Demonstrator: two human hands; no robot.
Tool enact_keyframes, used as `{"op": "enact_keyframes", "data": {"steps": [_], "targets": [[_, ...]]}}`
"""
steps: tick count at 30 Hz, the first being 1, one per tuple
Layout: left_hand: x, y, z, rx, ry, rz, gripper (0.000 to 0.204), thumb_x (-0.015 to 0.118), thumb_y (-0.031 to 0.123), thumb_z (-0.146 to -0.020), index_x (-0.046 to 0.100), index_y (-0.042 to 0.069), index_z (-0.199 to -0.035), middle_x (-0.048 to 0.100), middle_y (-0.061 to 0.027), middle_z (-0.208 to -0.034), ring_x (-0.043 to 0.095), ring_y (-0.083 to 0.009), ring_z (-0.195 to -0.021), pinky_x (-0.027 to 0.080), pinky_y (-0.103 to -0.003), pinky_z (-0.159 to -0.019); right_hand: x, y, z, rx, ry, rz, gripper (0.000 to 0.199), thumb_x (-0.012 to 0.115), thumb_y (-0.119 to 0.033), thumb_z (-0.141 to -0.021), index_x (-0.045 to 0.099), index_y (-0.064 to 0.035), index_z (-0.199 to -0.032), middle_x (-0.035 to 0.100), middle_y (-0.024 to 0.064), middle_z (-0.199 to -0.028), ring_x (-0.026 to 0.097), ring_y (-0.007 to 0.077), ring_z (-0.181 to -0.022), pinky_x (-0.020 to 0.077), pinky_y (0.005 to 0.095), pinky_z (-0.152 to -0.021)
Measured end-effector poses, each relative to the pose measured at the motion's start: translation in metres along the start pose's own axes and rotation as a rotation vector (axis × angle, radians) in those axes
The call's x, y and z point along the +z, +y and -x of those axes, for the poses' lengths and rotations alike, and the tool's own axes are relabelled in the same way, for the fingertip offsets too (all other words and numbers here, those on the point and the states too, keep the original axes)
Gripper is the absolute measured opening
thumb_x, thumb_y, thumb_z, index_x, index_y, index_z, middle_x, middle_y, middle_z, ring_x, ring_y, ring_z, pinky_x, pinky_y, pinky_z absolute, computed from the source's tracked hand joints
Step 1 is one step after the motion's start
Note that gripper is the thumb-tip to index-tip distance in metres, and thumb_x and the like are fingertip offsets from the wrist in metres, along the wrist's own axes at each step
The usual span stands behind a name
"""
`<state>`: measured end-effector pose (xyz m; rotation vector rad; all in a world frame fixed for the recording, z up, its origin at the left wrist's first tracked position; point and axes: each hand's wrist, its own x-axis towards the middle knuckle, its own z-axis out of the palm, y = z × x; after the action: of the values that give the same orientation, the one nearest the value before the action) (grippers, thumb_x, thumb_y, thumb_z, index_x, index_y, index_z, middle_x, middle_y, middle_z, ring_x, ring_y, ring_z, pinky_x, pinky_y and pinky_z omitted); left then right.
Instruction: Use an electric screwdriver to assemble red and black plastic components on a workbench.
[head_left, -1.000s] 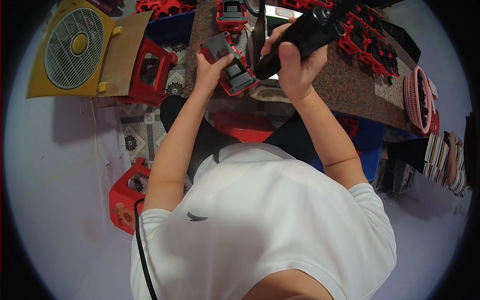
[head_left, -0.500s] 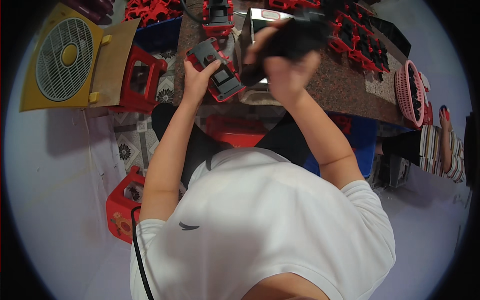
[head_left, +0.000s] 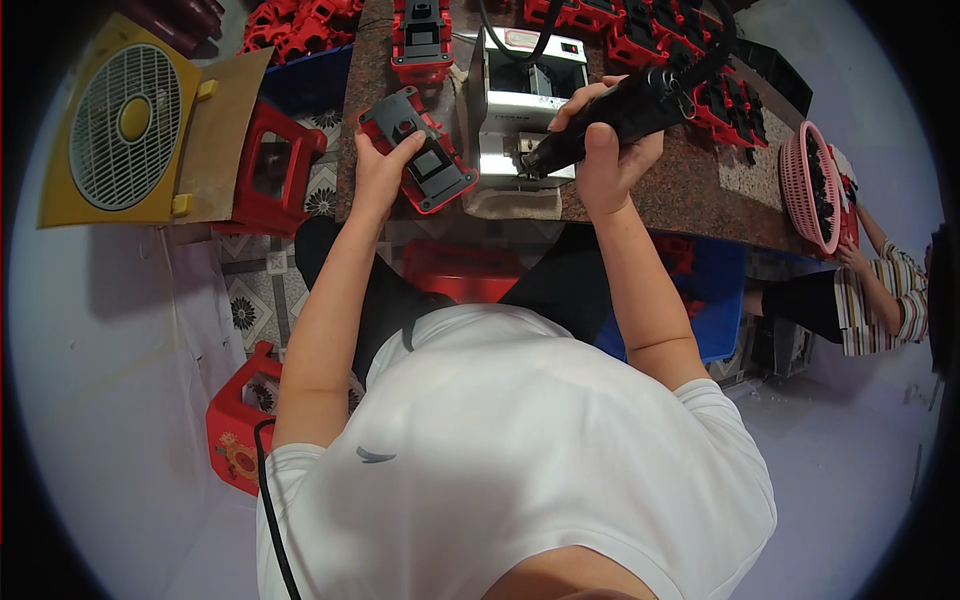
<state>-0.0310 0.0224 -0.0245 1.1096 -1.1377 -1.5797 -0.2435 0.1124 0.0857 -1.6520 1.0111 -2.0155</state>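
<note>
My left hand (head_left: 374,180) grips a red and black plastic housing (head_left: 438,172) by its left side, thumb on top, tilted over the table's near edge. In my right hand (head_left: 612,170) is a black electric screwdriver (head_left: 630,108), fingers wrapped round its body. Its tip slants down to the left and meets the front of a silver box-shaped machine (head_left: 515,118); whether a screw sits on the tip is too small to tell. Another red and black housing (head_left: 421,45) lies beyond my left hand.
Several red and black parts (head_left: 655,35) stand in rows at the back right of the speckled table (head_left: 690,185). A pink basket (head_left: 808,195) sits at the right end, near a person in stripes (head_left: 885,305). On the left are a yellow fan (head_left: 135,120) and a red stool (head_left: 268,165).
My right hand has swung the screwdriver from a blurred position over the machine so its tip now points at the machine's front. My left hand still holds the housing, hardly moved.
</note>
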Motion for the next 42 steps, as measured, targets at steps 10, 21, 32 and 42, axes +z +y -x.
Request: {"op": "enact_keyframes", "data": {"steps": [10,21,32,42], "targets": [[-0.001,0.016,0.004,-0.132,0.008,0.076,0.072,0.079,0.015,-0.070,0.031,0.003,-0.123,0.053,-0.0120,-0.111,0.057,-0.0210,-0.102,0.047,-0.033,-0.088,0.009,-0.003,-0.020,0.266,-0.069,-0.024,0.034,0.057,-0.026,-0.092,0.044,-0.0002,-0.110,0.059,0.0116,-0.081,0.060,0.0167,-0.062,0.0505,0.0292,-0.056],[-0.010,-0.003,-0.014,-0.014,-0.136,0.053,0.074,0.082,0.015,-0.066,0.032,0.002,-0.119,0.053,-0.0126,-0.112,0.056,-0.0188,-0.102,0.047,-0.032,-0.088,0.085,-0.025,0.003,0.099,-0.102,-0.273,0.062,0.063,-0.048,-0.085,0.040,0.0000,-0.116,0.056,0.0132,-0.082,0.060,0.0189,-0.066,0.0527,0.0309,-0.059],[-0.009,-0.005,-0.010,0.038,0.001,0.080,0.069,0.079,0.016,-0.067,0.038,-0.002,-0.119,0.056,-0.0133,-0.111,0.058,-0.0183,-0.100,0.048,-0.032,-0.087,0.108,-0.009,0.011,-0.037,-0.259,-0.132,0.051,0.067,-0.027,-0.085,0.042,0.0035,-0.117,0.059,0.0131,-0.085,0.059,0.0168,-0.066,0.0486,0.0276,-0.061],[0.004,0.005,-0.008,0.176,-0.070,-0.035,0.047,0.075,0.028,-0.075,0.058,-0.001,-0.108,0.065,-0.0080,-0.102,0.061,-0.0148,-0.093,0.048,-0.031,-0.081,0.102,-0.004,0.007,0.148,-0.281,-0.044,0.060,0.082,-0.018,-0.066,0.051,0.0016,-0.113,0.062,0.0070,-0.088,0.061,0.0158,-0.075,0.0486,0.0265,-0.070]]}}
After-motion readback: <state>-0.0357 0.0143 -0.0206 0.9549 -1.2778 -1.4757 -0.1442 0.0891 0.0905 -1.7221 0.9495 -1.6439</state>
